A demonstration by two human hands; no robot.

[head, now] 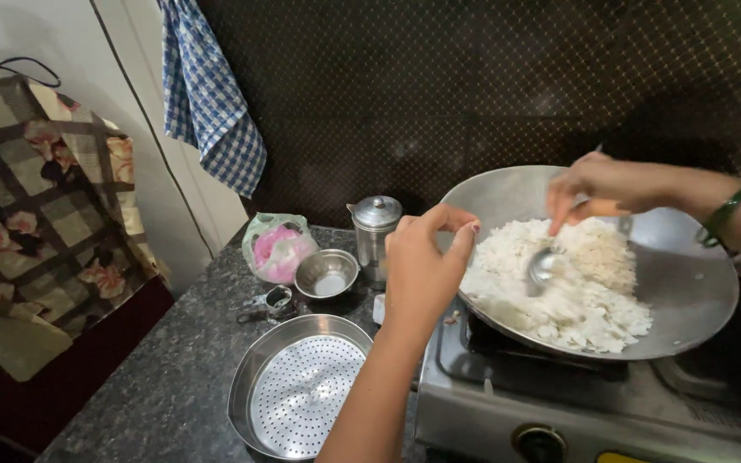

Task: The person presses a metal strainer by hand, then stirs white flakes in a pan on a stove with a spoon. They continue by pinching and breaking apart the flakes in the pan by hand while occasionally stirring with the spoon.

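Note:
A wide steel wok (688, 283) sits on a gas stove (576, 403) and holds a heap of white flattened rice (589, 283). My right hand (602, 184) grips the handle of a steel spoon (544, 266) whose bowl rests in the flakes. My left hand (426, 266) is at the wok's left rim, thumb and fingers pinched on the edge. A green bangle is on my right wrist.
On the dark granite counter stand a perforated steel strainer plate (298, 390), a small steel bowl (326, 273), a lidded steel canister (376, 225) and a plastic bag with pink contents (278, 247). A blue checked towel (207, 94) hangs above. A floral cloth (45, 206) covers something at left.

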